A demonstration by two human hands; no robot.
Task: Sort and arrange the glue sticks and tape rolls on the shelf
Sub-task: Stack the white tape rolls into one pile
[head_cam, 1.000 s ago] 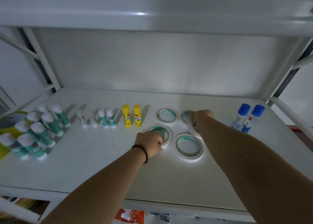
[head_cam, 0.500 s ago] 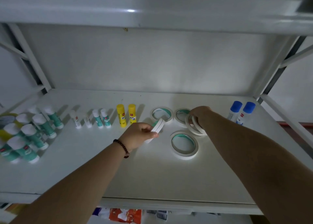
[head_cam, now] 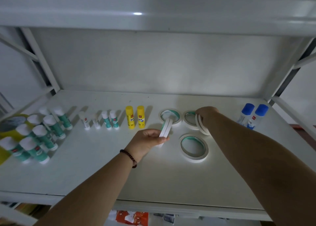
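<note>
White metal shelf (head_cam: 89, 174) is seen under an upper shelf board, with a pale back panel behind.

Left hand (head_cam: 147, 138): a pair of white tape rolls (head_cam: 165, 129) is held on edge, lifted off the shelf, pinched between thumb and curled fingers (head_cam: 158, 136). A dark bead bracelet (head_cam: 129, 157) is worn on the left wrist.

Right hand (head_cam: 207, 113): fingers are curled round a second set of white tape rolls (head_cam: 201, 125), tilted on edge and held just over a flat roll (head_cam: 189, 119) at the back.

Two further rolls with green cores are laid flat on the shelf: one at the back (head_cam: 171, 116), partly covered by the rolls in the left hand, and one nearer the front (head_cam: 194, 148), between the two forearms.

Glue sticks, all upright:
- two yellow sticks (head_cam: 135, 117), side by side, left of the tape rolls;
- two small green-labelled sticks (head_cam: 110, 119) next to them;
- two small white sticks (head_cam: 90, 121) further left;
- a cluster of large white-capped green sticks (head_cam: 39, 135) at the far left;
- two blue-capped sticks (head_cam: 253, 114) at the far right, well apart from the others.

A yellow object (head_cam: 10, 133) is partly visible behind the green cluster; it cannot be identified.
</note>
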